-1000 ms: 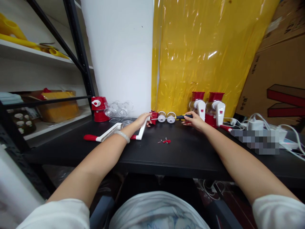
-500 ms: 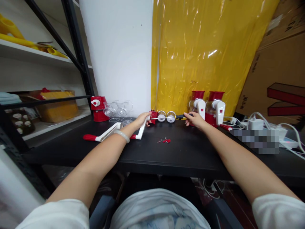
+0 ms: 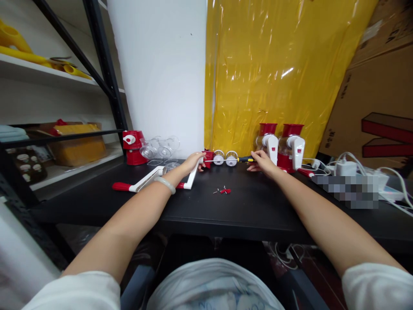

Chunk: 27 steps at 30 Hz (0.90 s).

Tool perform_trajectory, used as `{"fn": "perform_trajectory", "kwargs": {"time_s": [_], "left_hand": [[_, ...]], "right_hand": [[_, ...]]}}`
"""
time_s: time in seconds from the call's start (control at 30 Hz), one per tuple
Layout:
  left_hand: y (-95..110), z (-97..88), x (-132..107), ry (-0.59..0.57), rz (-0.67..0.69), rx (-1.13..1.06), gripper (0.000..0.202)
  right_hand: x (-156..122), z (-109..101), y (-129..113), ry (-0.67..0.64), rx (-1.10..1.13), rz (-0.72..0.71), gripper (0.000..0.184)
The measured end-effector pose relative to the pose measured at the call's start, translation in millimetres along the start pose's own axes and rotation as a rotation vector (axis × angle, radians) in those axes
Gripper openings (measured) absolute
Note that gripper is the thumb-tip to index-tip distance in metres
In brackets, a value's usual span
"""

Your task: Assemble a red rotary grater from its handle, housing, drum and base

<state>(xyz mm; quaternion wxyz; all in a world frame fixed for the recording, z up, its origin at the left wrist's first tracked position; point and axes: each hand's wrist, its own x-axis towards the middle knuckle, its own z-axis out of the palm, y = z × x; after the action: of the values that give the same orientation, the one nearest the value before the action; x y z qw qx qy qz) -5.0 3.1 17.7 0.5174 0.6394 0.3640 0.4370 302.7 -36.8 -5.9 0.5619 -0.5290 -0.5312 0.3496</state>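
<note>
My left hand [image 3: 194,162] is closed around the upper end of a white crank handle [image 3: 192,177], whose red grip points left near the tabletop. In my right hand [image 3: 263,163] is a screwdriver [image 3: 243,159] with a black and yellow handle, held level. Its thin shaft runs left to the crank's upper end, where my left fingers hide the exact contact. Below and between the hands lie a small red piece [image 3: 227,191] and a few tiny screws [image 3: 217,191]. A second white crank handle [image 3: 148,178] with a red grip rests beside my left wrist.
Two round white-faced drums [image 3: 231,158] stand behind the shaft, beside a red part [image 3: 209,156]. Two red and white rotary graters [image 3: 293,148] stand at right, near white chargers and cables [image 3: 346,168]. A red grater body [image 3: 134,148] and clear plastic parts [image 3: 164,147] stand at left.
My right hand's fingers have shifted slightly on the screwdriver handle, and more of its yellow and black shows. The left hand and crank handle stay in place.
</note>
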Motion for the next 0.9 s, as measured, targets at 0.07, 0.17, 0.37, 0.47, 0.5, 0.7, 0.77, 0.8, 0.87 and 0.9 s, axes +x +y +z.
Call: {"fn": "perform_trajectory", "kwargs": {"time_s": [0.07, 0.17, 0.37, 0.47, 0.5, 0.7, 0.77, 0.8, 0.87, 0.9], "left_hand": [[0, 0.0, -1, 0.009, -0.007, 0.001, 0.021], [0, -0.7, -1, 0.022, -0.012, 0.006, 0.023], [-4, -3.4, 3, 0.040, -0.013, 0.003, 0.023], [-6, -5.1, 6, 0.052, -0.021, 0.002, 0.023], [-7, -5.4, 6, 0.055, -0.025, 0.004, 0.023], [-2, -2.5, 2, 0.052, -0.029, 0.018, 0.022], [0, -1.0, 1, 0.044, -0.026, 0.020, 0.022], [0, -0.5, 1, 0.041, -0.029, 0.019, 0.022], [0, -0.2, 1, 0.036, -0.037, 0.015, 0.022], [-1, -0.4, 2, 0.031, -0.038, 0.014, 0.022]], "right_hand": [[-1, 0, 0, -0.037, 0.101, -0.009, 0.037], [-1, -2, 2, -0.100, 0.172, -0.063, 0.044], [3, -2, 2, -0.041, 0.067, -0.107, 0.026], [4, -2, 1, -0.013, -0.006, -0.110, 0.024], [5, -2, 2, -0.014, -0.023, -0.118, 0.025], [7, -8, 4, -0.083, -0.127, -0.174, 0.037], [6, -9, 3, -0.091, -0.200, -0.182, 0.043], [6, -10, 3, -0.089, -0.227, -0.186, 0.045], [4, -10, 2, -0.075, -0.256, -0.194, 0.049], [4, -10, 1, -0.061, -0.263, -0.200, 0.050]]}}
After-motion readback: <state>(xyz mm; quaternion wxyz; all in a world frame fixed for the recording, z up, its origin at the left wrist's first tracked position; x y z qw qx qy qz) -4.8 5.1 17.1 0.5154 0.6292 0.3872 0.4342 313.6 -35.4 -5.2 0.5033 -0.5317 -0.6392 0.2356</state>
